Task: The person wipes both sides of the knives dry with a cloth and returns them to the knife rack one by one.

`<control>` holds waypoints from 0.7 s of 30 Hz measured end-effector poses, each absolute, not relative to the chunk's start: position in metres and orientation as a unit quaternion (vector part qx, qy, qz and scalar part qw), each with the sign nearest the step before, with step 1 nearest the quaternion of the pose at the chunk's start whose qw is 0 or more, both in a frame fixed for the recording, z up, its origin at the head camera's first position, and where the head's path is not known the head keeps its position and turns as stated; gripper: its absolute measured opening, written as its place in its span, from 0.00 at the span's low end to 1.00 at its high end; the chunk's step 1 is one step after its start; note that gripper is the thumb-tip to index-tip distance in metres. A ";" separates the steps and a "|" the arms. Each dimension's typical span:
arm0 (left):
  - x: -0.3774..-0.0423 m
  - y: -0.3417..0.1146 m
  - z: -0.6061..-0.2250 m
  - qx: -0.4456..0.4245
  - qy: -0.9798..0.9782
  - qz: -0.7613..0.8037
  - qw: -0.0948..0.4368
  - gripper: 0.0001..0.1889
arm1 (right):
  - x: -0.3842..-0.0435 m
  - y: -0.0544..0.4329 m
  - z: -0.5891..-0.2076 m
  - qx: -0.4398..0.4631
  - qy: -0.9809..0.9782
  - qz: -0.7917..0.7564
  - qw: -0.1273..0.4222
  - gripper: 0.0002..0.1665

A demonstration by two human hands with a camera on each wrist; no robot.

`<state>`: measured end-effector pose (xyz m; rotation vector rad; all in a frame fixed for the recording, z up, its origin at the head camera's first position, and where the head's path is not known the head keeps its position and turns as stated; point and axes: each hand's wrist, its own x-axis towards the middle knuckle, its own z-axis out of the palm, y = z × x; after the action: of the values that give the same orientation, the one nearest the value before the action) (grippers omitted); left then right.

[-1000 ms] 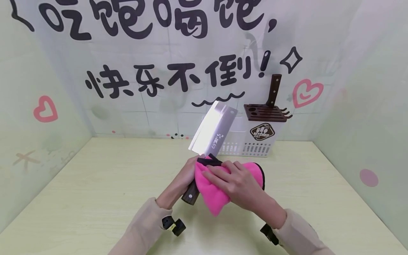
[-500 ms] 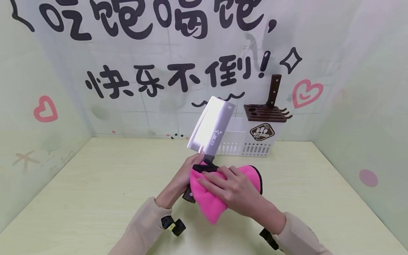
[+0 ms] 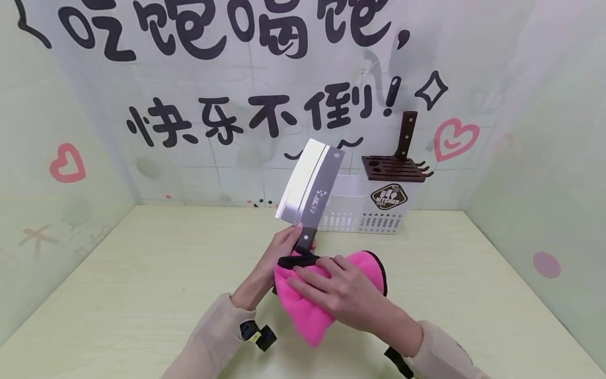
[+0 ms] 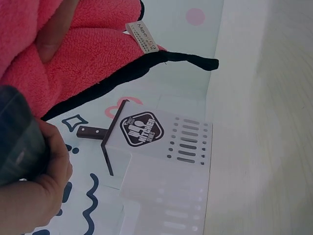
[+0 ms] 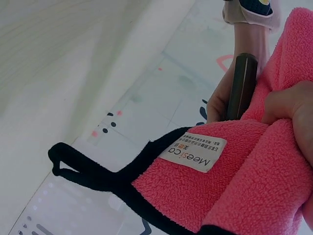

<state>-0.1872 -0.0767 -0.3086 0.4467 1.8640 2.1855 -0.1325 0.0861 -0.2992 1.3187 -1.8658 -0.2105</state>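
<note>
A cleaver (image 3: 310, 184) is held up with its broad blade pointing away and slightly right. My left hand (image 3: 270, 266) grips its dark handle (image 3: 306, 239), whose lower stretch is mostly covered in the head view. With my right hand (image 3: 341, 289) I hold a pink cloth (image 3: 307, 318) with black edging over that lower handle. The right wrist view shows the handle's butt end (image 5: 242, 85) bare beside the cloth, and the right thumb (image 5: 288, 105) pressed into the folds. A white label (image 5: 195, 151) and a black loop (image 5: 78, 169) hang from the cloth.
Behind the blade, a white perforated kitchen rack (image 3: 385, 210) stands against the back wall. Its brown slotted top (image 3: 395, 168) holds one dark-handled knife (image 3: 407, 135). Pale wood tabletop (image 3: 165, 263) lies under both arms, with printed walls on three sides.
The cloth and right hand have slid down the cleaver's handle toward its butt end, baring the handle's top. The blade has shifted slightly up and left. The left hand stays nearly in place.
</note>
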 end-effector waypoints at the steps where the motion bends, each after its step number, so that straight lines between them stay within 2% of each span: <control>1: -0.187 -0.076 -0.308 0.149 0.639 0.746 0.114 0.22 | -0.132 0.086 -0.299 0.525 -0.741 -0.084 0.410 0.24; 10: -0.190 -0.071 -0.307 0.101 0.612 0.778 0.103 0.22 | -0.129 0.083 -0.300 0.543 -0.728 -0.086 0.410 0.24; 21: -0.194 -0.072 -0.310 0.114 0.627 0.766 0.081 0.21 | -0.126 0.081 -0.302 0.561 -0.708 -0.109 0.414 0.24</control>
<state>-0.1937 -0.0717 -0.3103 0.3400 1.8750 2.2915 -0.1256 0.0808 -0.3024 1.4103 -1.7800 -0.2734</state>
